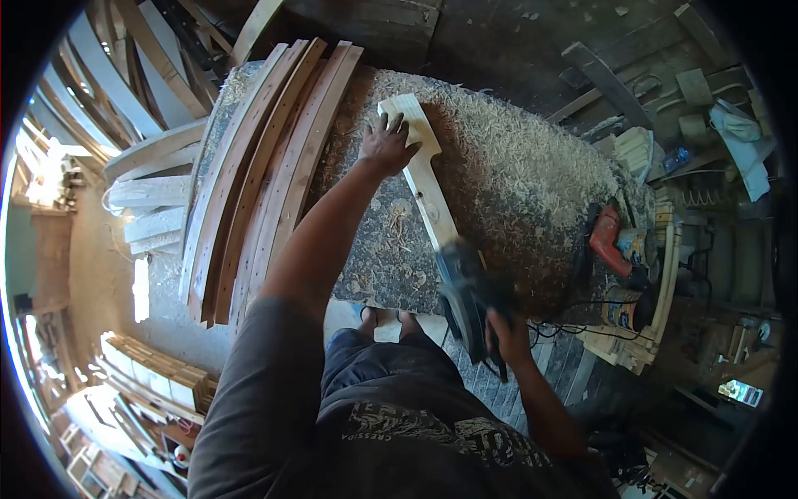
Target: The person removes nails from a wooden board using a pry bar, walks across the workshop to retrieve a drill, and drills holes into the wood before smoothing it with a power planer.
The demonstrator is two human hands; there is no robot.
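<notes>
A pale wooden piece (426, 187) with a shaped, notched upper end lies on the shavings-covered workbench (391, 241). My left hand (387, 146) rests on its upper part with the fingers spread. At the lower end of the wood sits a dark handheld power tool (467, 291), partly blurred. My right hand (505, 337) is closed round the tool's rear handle; some of its fingers are hidden. The tool covers the near end of the wood.
Long curved wooden strips (274, 166) lie along the bench's left side. A red power tool (609, 241) and round cans (623, 308) stand at the right, with a black cord (573, 329) nearby. Wood shavings (524, 150) cover much of the bench.
</notes>
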